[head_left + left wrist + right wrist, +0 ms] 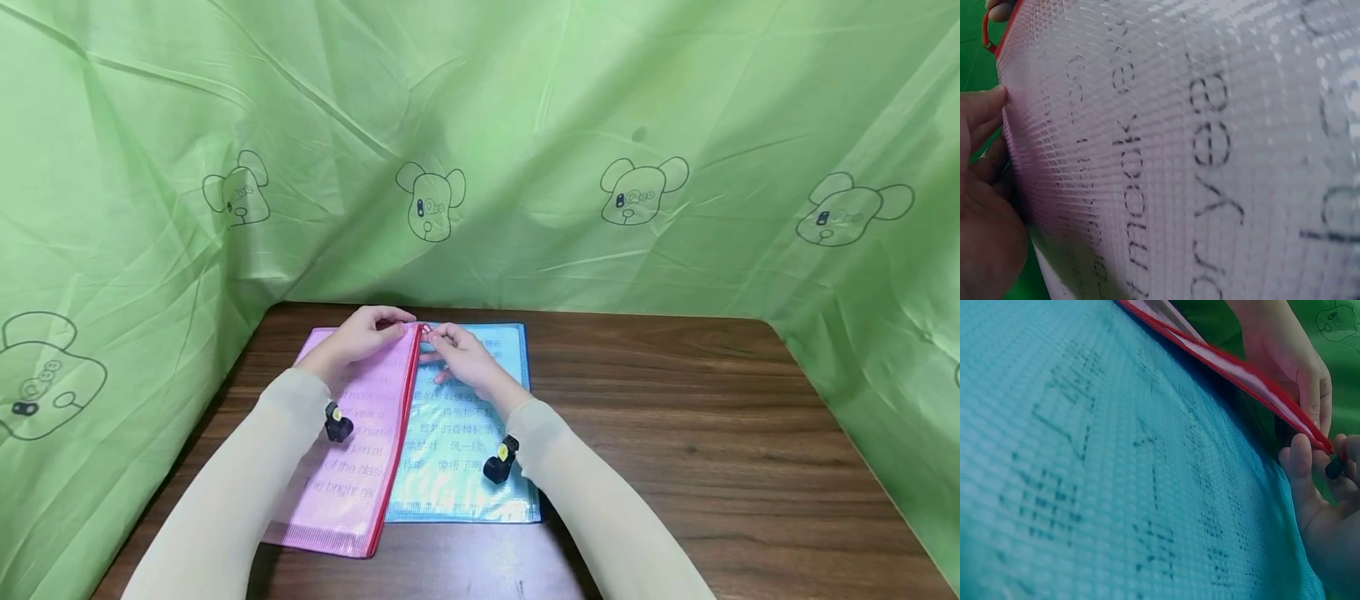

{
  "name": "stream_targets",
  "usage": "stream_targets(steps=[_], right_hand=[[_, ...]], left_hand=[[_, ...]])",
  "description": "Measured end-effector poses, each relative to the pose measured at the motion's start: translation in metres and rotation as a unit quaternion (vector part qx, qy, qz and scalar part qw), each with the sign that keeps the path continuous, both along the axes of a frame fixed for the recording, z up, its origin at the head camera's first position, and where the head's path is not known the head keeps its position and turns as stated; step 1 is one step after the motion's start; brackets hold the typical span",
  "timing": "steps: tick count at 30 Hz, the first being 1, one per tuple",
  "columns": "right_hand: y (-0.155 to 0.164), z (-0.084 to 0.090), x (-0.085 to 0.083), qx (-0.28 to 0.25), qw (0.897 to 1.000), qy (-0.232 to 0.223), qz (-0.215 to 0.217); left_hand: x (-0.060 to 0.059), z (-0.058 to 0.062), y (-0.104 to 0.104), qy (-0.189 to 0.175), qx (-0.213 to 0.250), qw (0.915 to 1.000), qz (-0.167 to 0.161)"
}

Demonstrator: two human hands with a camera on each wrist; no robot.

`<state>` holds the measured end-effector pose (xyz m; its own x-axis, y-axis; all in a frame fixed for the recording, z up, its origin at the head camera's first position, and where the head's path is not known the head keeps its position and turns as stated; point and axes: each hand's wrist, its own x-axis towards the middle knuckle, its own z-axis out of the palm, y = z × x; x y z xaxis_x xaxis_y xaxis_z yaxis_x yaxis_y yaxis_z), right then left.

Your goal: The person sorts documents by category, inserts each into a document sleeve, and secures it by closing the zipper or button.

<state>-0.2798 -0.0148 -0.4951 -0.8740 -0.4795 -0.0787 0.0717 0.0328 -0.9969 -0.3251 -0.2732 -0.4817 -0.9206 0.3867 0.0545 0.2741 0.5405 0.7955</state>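
A pink mesh zip pouch with a red zipper along its right edge lies on the table, overlapping a blue mesh pouch. My left hand grips the pink pouch's far corner at the zipper's end. My right hand pinches the zipper pull right beside it. The left wrist view is filled by the pink pouch, with my left hand at its edge. In the right wrist view the blue pouch lies under the red zipper, and my right fingers hold the dark pull.
The pouches sit at the left middle of a dark wooden table. A green cloth printed with bear heads hangs close round the back and both sides. A small black camera is strapped under each wrist.
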Motion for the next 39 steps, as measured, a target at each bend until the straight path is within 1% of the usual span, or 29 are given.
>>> stream_targets(steps=[2,5,8,11,13,19,26,32,35,39], right_hand=[[0.001,0.000,0.001,0.016,1.000,0.015,0.003],[0.004,0.001,0.002,0.057,0.997,0.050,-0.006],[0.007,0.002,0.005,0.109,0.989,0.093,-0.026],[0.011,0.003,0.007,0.137,0.982,0.124,-0.038],[0.013,0.003,0.008,0.142,0.980,0.136,-0.040],[0.018,0.003,0.012,0.136,0.978,0.150,-0.052],[0.020,0.003,0.017,0.132,0.969,0.197,-0.072],[0.021,0.003,0.021,0.141,0.962,0.218,-0.086],[0.023,0.002,0.022,0.149,0.960,0.228,-0.072],[0.025,0.001,0.025,0.160,0.957,0.241,-0.034]], left_hand=[[0.000,0.000,0.000,-0.001,0.003,1.0000,0.006],[0.002,0.000,-0.001,-0.007,0.018,0.9997,0.017],[0.003,-0.001,-0.002,-0.015,0.036,0.9989,0.026],[0.006,-0.002,-0.002,-0.021,0.050,0.9980,0.032],[0.008,-0.002,-0.002,-0.019,0.053,0.9979,0.033],[0.010,-0.001,-0.004,0.003,0.065,0.9971,0.038],[0.011,0.001,-0.009,-0.006,0.076,0.9957,0.052],[0.015,0.002,-0.008,0.003,0.069,0.9958,0.060],[0.017,0.003,-0.007,0.011,0.067,0.9959,0.061],[0.017,0.006,-0.006,0.004,0.075,0.9956,0.056]])
